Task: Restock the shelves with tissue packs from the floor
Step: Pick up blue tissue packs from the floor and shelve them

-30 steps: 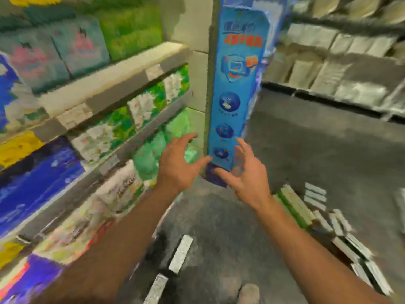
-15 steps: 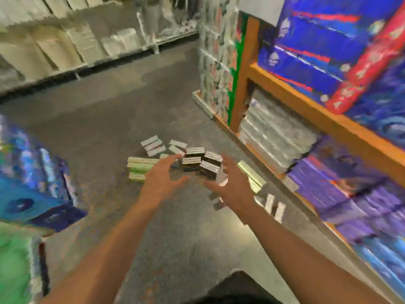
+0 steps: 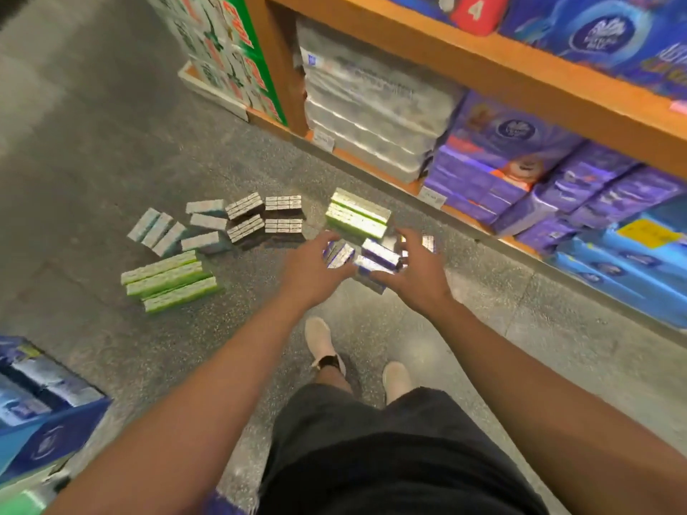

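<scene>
Hands — left hand [image 3: 316, 271] and right hand [image 3: 418, 271] — fingers spread, empty, above purple tissue packs [image 3: 375, 256].

You're in a shop aisle: orange shelves [image 3: 520, 74] w/ price tags, purple tissue multipacks [image 3: 498, 169] at 2 o'clock.

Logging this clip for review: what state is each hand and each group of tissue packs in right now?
left hand: open, reaching down over the purple packs
right hand: open, fingers spread over the same packs
purple packs: on the floor, not lifted
green packs: lying in a row on the floor, untouched
lower shelf: stocked
</scene>
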`<state>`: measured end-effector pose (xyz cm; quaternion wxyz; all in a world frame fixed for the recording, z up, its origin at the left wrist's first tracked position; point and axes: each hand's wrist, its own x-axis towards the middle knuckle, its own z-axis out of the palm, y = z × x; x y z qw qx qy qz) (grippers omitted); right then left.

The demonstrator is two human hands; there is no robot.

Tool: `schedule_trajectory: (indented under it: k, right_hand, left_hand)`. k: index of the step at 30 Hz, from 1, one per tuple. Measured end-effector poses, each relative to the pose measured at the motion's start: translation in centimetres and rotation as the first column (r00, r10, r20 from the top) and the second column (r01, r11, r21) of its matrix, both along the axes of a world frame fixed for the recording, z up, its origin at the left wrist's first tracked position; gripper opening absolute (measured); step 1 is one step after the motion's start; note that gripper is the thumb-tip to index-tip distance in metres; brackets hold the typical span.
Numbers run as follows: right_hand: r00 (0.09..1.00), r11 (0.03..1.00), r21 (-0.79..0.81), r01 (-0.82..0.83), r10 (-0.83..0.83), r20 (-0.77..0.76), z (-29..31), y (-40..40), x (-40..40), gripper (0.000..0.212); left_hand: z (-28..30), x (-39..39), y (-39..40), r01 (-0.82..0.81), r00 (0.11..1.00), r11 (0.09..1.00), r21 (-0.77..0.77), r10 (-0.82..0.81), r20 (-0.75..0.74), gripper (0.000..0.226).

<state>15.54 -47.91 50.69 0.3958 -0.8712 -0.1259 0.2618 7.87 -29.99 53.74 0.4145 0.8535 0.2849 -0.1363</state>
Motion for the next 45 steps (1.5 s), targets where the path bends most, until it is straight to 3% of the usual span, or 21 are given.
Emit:
schedule_trajectory:
  k: [5, 12, 20, 26, 32, 37, 39, 42, 45]
  right_hand:
    - [0.996, 0.991, -0.108, 0.083, -0.088, -0.035, -3.6, 2.9, 2.4, 0.089]
    - [0.973, 0.959, -0.241, 0.147, -0.184, -0.137, -12.9, 5.9, 6.1, 0.089]
    - [0.972, 0.901, -0.433, 0.021, -0.120, -0.204, -34.8, 6.6, 8.7, 0.085]
    - [0.996, 0.813, -0.576, -0.087, 0.063, -0.061, -51.0, 6.0, 9.9, 0.079]
    - [0.978, 0.727, -0.656, -0.202, 0.190, -0.090, -61.4, 5.5, 10.3, 0.086]
    - [0.981, 0.764, -0.623, -0.170, 0.193, -0.032, -62.9, 4.1, 9.5, 0.051]
    - [0.984, 0.789, -0.591, -0.166, 0.176, -0.042, -61.0, 4.0, 9.3, 0.048]
    - [0.997, 0.853, -0.516, -0.075, 0.061, -0.043, -54.9, 4.5, 9.5, 0.051]
    - [1.000, 0.919, -0.393, -0.003, -0.001, -0.009, -46.0, 5.2, 10.4, 0.048]
  left_hand:
    - [-4.8, 3.9, 4.5, 0.064, 0.997, 0.998, -0.016, -0.064, -0.048, 0.060]
    - [-14.1, 7.6, 7.8, 0.107, 0.967, 0.994, -0.029, -0.111, -0.231, 0.063]
    - [-35.0, 11.2, 7.3, 0.119, 0.941, 0.993, 0.015, -0.108, -0.322, 0.066]
    - [-52.7, 12.0, 5.9, 0.223, 0.926, 0.972, 0.075, -0.188, -0.327, 0.079]
    - [-62.1, 11.5, 4.4, 0.215, 0.947, 0.974, 0.067, -0.191, -0.257, 0.075]
    - [-62.6, 8.9, 4.0, 0.211, 0.942, 0.977, 0.007, -0.202, -0.268, 0.075]
    - [-60.8, 8.4, 4.4, 0.219, 0.932, 0.976, -0.022, -0.215, -0.293, 0.079]
    - [-56.3, 9.3, 5.4, 0.212, 0.939, 0.977, -0.026, -0.211, -0.271, 0.081]
    - [-50.1, 11.7, 7.4, 0.213, 0.965, 0.977, -0.012, -0.212, -0.153, 0.087]
